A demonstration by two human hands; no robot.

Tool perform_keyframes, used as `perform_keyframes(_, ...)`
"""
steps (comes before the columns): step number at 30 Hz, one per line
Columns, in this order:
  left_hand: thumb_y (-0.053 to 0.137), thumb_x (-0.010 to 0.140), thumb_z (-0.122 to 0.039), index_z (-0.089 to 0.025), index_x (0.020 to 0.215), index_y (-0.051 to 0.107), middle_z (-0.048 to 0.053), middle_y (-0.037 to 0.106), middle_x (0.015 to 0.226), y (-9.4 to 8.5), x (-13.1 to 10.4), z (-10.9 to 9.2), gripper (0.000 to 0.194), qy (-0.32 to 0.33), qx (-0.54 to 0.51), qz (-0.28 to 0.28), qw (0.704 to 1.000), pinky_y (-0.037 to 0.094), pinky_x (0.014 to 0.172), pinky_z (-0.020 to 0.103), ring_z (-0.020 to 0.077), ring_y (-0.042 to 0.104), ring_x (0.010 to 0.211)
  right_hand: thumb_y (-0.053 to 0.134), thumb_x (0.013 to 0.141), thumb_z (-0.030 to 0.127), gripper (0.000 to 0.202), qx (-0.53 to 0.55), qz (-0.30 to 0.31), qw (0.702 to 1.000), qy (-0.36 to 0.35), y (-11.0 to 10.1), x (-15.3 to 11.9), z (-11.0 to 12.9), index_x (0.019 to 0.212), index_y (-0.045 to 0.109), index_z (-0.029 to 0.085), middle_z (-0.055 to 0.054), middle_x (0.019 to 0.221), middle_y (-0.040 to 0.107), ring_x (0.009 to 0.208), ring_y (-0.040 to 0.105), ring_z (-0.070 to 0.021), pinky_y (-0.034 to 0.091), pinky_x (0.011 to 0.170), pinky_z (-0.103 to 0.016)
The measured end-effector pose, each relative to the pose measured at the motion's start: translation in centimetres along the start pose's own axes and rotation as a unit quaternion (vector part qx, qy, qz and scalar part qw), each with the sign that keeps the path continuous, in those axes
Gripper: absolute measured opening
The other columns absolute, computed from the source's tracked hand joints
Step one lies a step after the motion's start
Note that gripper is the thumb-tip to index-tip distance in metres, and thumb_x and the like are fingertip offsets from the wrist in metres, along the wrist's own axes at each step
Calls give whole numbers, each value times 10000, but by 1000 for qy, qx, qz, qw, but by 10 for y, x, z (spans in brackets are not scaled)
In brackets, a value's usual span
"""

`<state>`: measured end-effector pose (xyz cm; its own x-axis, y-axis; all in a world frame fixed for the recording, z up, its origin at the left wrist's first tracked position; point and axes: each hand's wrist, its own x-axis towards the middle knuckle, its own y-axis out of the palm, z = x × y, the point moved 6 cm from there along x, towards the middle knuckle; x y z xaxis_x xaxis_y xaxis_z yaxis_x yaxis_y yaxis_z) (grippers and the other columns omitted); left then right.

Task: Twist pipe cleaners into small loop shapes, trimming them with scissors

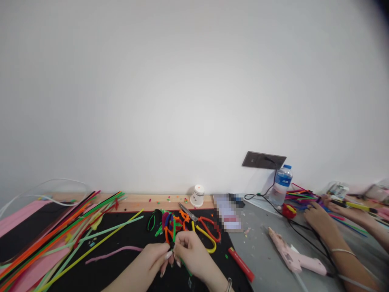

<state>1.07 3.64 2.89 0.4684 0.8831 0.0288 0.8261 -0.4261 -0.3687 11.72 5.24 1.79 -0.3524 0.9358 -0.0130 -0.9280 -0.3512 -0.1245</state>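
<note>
My left hand [156,257] and my right hand [193,251] meet low in the middle of the head view, over a black mat [121,269]. Between their pinched fingertips is a small bundle of pipe cleaners [170,227], with orange, green, blue and dark red strands rising above the fingers. A green end hangs below my right hand. Just behind the bundle lie orange and green curled pieces. Scissors [188,211] with orange and yellow handles rest right of it. A pink pipe cleaner [114,253] lies left of my left hand.
Long pipe cleaners [73,227] spread across the left. A white cup [197,196] stands by the wall. Rightward are a blurred-out phone [227,215], red tube [241,264], pink glue gun [293,253], black cable, water bottle [282,184] and another person's hands [319,219].
</note>
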Motion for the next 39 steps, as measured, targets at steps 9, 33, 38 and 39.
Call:
perform_keyframes(9, 418, 848, -341, -188, 627, 553, -18, 487, 570, 9, 4, 5, 301, 24, -13, 39, 999, 298, 549, 222, 130, 426, 555, 469, 658, 141, 178, 91, 49, 989, 110, -2, -5, -8, 481, 457, 160, 51, 385, 478, 292, 324, -42, 211, 316, -160)
perform_keyframes(33, 573, 779, -376, -151, 715, 552, -96, 375, 446, 21, -13, 10, 235, -126, -428, 168, 879, 210, 393, 179, 28, 167, 358, 699, 685, 114, 78, -192, -33, 956, -219, -10, -19, 57, 685, 641, 166, 14, 702, 601, 744, 513, -131, 369, 751, -251)
perform_keyframes(38, 533, 803, -380, -131, 714, 581, -86, 389, 451, 18, -10, 12, 270, -103, -391, 157, 901, 240, 395, 176, 29, 182, 359, 655, 712, 64, 144, -245, 4, 948, -205, -7, -22, 58, 663, 568, 168, 33, 690, 509, 787, 462, -125, 350, 740, -221)
perform_keyframes(39, 533, 801, -387, -129, 717, 586, -86, 392, 448, 18, -10, 11, 276, -101, -383, 156, 905, 245, 394, 174, 28, 188, 357, 646, 722, 73, 149, -243, 8, 949, -200, -7, -21, 57, 654, 556, 169, 35, 679, 493, 782, 456, -124, 347, 733, -218)
